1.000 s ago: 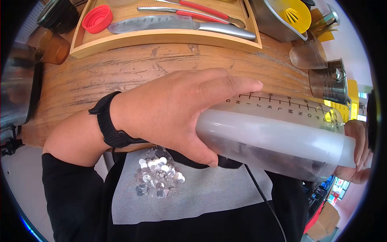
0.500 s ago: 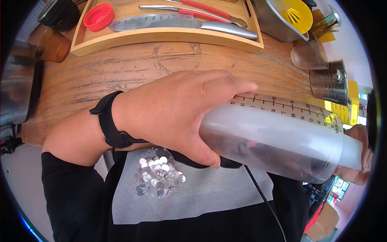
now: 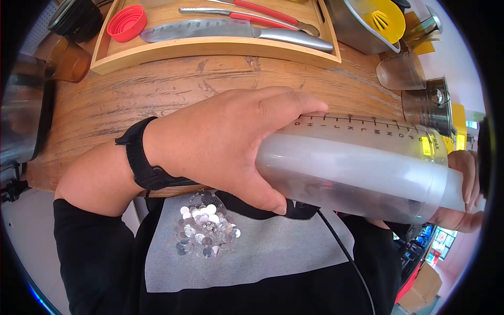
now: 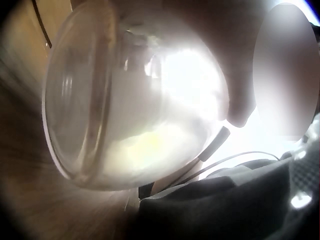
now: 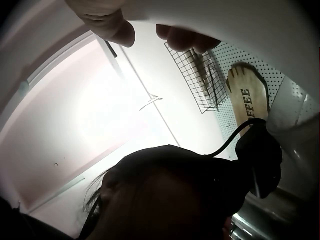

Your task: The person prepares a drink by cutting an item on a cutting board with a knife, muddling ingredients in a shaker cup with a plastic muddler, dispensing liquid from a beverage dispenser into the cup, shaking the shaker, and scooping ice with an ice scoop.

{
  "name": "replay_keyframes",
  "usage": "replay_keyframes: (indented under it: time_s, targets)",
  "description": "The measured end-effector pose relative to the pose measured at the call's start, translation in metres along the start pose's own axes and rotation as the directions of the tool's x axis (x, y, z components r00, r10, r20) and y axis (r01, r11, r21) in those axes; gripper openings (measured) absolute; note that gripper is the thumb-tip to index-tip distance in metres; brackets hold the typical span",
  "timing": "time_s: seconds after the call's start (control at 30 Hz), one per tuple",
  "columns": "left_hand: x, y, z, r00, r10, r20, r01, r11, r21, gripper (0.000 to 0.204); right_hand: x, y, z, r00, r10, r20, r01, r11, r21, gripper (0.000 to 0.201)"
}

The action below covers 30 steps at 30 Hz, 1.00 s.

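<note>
A clear cylindrical container (image 3: 352, 163) with dark letter markings lies tilted sideways across the front of the table. My left hand (image 3: 226, 142), with a black strap at the wrist, grips its left end, thumb below and fingers over the top. At the far right my right hand (image 3: 464, 189) holds a whitish sheet or sleeve (image 3: 455, 190) at the container's other end. The left wrist view shows the container's rounded clear end (image 4: 135, 100) close up. In the right wrist view, fingertips (image 5: 185, 40) curl at the edge of a pale surface.
A grey cloth (image 3: 252, 257) on the lap bears a pile of shiny round discs (image 3: 207, 228). Behind, a wooden tray (image 3: 210, 50) holds a knife (image 3: 205, 30), red-handled tongs and a red collapsible cup (image 3: 126, 23). Clear cups (image 3: 401, 71) stand at the right, a black cable hangs below.
The container first turned so its markings sat slightly farther right, then shifted back. Its right end has risen a little, with the right hand moving along with it.
</note>
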<state>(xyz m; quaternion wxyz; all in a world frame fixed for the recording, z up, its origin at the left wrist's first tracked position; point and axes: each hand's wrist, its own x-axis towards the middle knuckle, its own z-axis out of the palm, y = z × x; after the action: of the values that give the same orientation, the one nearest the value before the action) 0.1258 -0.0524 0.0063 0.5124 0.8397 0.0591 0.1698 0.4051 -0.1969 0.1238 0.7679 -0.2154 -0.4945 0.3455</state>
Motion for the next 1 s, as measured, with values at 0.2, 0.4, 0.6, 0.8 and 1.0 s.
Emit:
replay_keyframes:
  time_s: [0.2, 0.4, 0.6, 0.8, 1.0]
  targets:
    - [-0.001, 0.000, 0.001, 1.000, 0.008, 0.005, -0.008, 1.000, 0.014, 0.103, -0.017, 0.004, -0.021, 0.994, 0.027, 0.106, -0.058, 0.951, 0.303, 0.020]
    - [-0.001, -0.002, 0.002, 1.000, 0.025, 0.011, -0.025, 1.000, 0.007, 0.104, -0.025, 0.018, -0.023, 0.986, 0.050, 0.161, -0.109, 0.916, 0.387, 0.018]
    - [-0.001, -0.003, 0.004, 0.997, 0.072, -0.017, -0.071, 0.997, 0.043, 0.106, -0.026, -0.010, -0.031, 0.961, -0.111, 0.252, -0.001, 0.913, 0.407, 0.018]
    - [0.000, -0.005, 0.002, 0.996, 0.085, 0.003, -0.085, 0.996, 0.037, 0.106, -0.033, -0.067, -0.077, 0.990, -0.086, 0.112, 0.052, 0.961, 0.273, 0.019]
    - [0.001, -0.006, 0.000, 0.994, 0.105, 0.018, -0.106, 0.992, 0.062, 0.106, -0.006, -0.021, -0.044, 0.958, -0.192, 0.215, 0.070, 0.878, 0.473, 0.019]
